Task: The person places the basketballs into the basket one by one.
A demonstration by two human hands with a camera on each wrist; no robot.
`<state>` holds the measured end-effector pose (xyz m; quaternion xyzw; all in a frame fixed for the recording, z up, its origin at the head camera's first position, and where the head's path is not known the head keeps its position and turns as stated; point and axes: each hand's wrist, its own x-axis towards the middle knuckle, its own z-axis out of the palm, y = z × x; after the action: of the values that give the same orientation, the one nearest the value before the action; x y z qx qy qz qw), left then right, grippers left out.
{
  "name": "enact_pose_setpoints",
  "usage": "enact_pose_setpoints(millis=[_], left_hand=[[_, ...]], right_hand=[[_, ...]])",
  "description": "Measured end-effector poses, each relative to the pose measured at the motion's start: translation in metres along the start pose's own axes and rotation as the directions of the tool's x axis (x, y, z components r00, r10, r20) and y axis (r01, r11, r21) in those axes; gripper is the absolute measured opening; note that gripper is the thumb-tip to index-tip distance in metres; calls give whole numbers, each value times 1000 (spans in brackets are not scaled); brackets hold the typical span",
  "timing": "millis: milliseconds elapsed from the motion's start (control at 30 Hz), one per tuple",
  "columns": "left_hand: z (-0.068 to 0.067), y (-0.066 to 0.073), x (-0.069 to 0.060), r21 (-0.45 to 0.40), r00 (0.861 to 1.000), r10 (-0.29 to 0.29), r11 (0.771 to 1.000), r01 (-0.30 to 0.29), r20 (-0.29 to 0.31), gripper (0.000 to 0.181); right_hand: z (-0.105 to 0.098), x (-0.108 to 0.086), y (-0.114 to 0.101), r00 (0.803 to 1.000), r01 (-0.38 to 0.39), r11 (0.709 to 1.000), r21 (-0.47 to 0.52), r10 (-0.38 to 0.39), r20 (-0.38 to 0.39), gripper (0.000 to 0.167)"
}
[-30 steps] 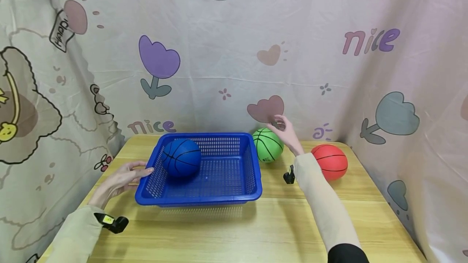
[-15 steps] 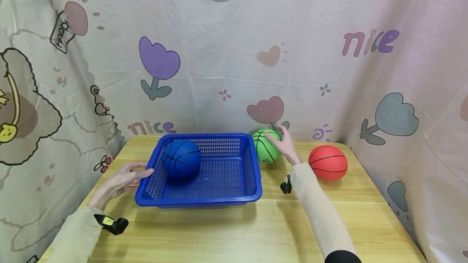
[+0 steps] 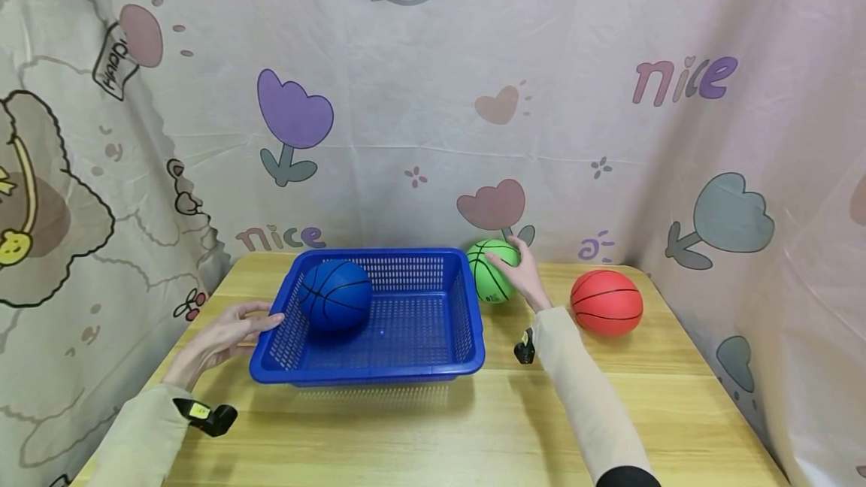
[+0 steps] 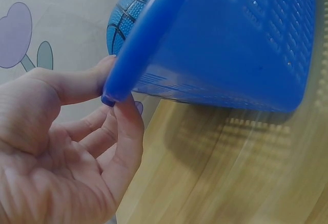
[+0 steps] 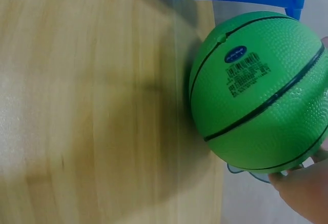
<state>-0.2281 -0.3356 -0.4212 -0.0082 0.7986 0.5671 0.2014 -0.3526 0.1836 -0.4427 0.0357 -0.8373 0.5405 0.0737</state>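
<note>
In the head view a blue plastic basket (image 3: 379,377) with perforated walls holds a small blue basketball (image 3: 335,295) in its left part. My left hand (image 3: 226,335) pinches the basket's left rim; the left wrist view has the thumb above the rim (image 4: 136,55) and a finger beneath it. Just right of the basket, a green basketball (image 3: 487,280) sits at the back of the table. My right hand (image 3: 524,275) grips it from its right side, thumb and fingers spread round it. In the right wrist view, the green ball (image 5: 256,90) partly hides the fingers.
A red basketball (image 3: 607,303) rests on the table to the right of my right forearm. The wooden table (image 3: 406,434) ends at a printed curtain (image 3: 406,96) behind and at both sides. The green ball lies close to the back edge.
My right hand has come down from above the green basketball and now lies against its right side. The left hand, basket and balls have stayed in place.
</note>
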Motion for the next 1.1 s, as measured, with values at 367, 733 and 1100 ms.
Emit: enact_pose_setpoints(millis=[367, 733, 1100], left_hand=[[-1, 0, 0, 8, 1000, -8, 1000, 8, -3, 83], [0, 1, 0, -10, 1000, -5, 1000, 5, 5, 81], [0, 1, 0, -27, 1000, -1, 1000, 1, 15, 81]], right_hand=[[4, 1, 6, 998, -63, 997, -53, 62, -21, 89], [1, 1, 10, 996, -93, 994, -55, 93, -10, 89], [-4, -4, 10, 993, -118, 990, -75, 117, -7, 87]])
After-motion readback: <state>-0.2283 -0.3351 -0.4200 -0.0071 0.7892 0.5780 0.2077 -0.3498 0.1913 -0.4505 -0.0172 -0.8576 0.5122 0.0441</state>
